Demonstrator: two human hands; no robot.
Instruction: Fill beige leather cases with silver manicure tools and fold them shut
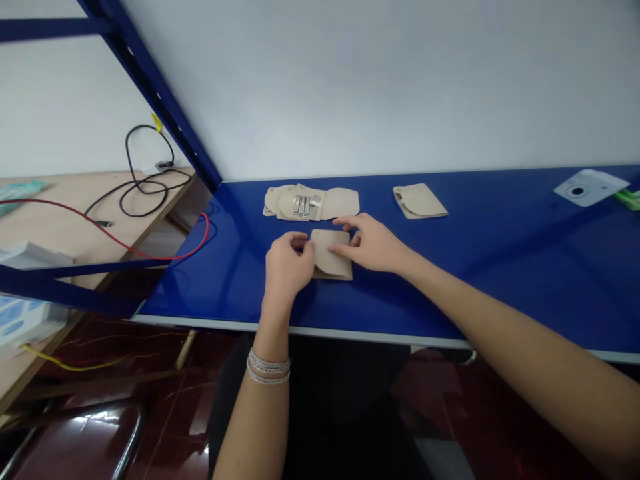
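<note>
A small beige folding case [333, 257] with a rounded flap lies folded over on the blue table in front of me. My left hand [291, 263] pinches its left edge between thumb and curled fingers. On the flap rests the thumb of my right hand [367, 243], whose other fingers are spread near the case's top right corner. Just beyond is a stack of similar beige cases [287, 200]. The top one is unfolded and shows several silver nail clippers or like metal tools [306, 206]. Another folded beige case [421, 201] lies farther right.
A pale flat item with a dark round spot [590, 187] and a green object [627, 199] are at the far right. A red cable [125, 248] loops onto the table's left end. Blue metal posts [165, 100] and a wooden bench with a black cable [135, 183] stand left.
</note>
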